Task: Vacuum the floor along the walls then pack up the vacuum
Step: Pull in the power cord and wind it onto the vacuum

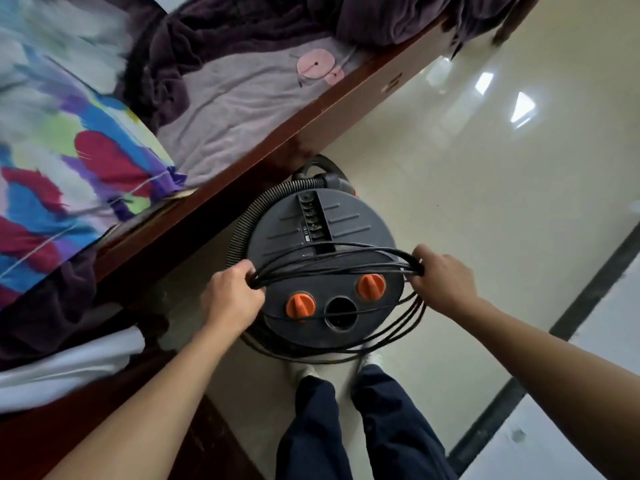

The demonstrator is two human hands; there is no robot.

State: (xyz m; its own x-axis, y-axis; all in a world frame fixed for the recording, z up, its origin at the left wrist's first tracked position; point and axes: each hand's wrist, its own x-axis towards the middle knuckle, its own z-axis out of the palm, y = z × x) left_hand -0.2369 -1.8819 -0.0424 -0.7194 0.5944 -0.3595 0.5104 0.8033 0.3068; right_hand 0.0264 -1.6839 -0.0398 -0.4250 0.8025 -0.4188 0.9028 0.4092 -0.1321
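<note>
Cream, glossy tiles make up the floor point(485, 174), which fills the right and far part of the scene; a dark strip point(588, 289) crosses it at the right. A bed with a red-brown wooden frame point(346, 109) takes up the whole left side and runs diagonally from near left to far right. A bright multicoloured quilt point(69, 150), a dark purple blanket point(166, 64) and a pale lilac sheet point(235, 98) lie rumpled on it, and a white cloth point(69, 368) hangs over its near edge.

The vacuum point(277, 230), a round dark-grey canister, stands on the floor just beside the bed rail and directly ahead of my legs in dark blue trousers point(381, 427). The rail hems it in on the left, while the floor lies to its right. A ribbed black hose point(254, 211) curves round its left and far side.

The black power cord point(405, 266) lies in several loops, some stretched across the lid and some sagging round the near and right side of the canister.

Both arms reach forward and down, with the hands well apart on either side of the lid. My left hand point(230, 296) has its fingers curled round the bundled strands at the left edge. My right hand point(440, 275) grips the same bundle at the right edge, knuckles up.

Two orange knobs point(300, 305) sit on the near part of the lid, one at each side of a round dark opening point(341, 311). A single strand of cord crosses that opening.
</note>
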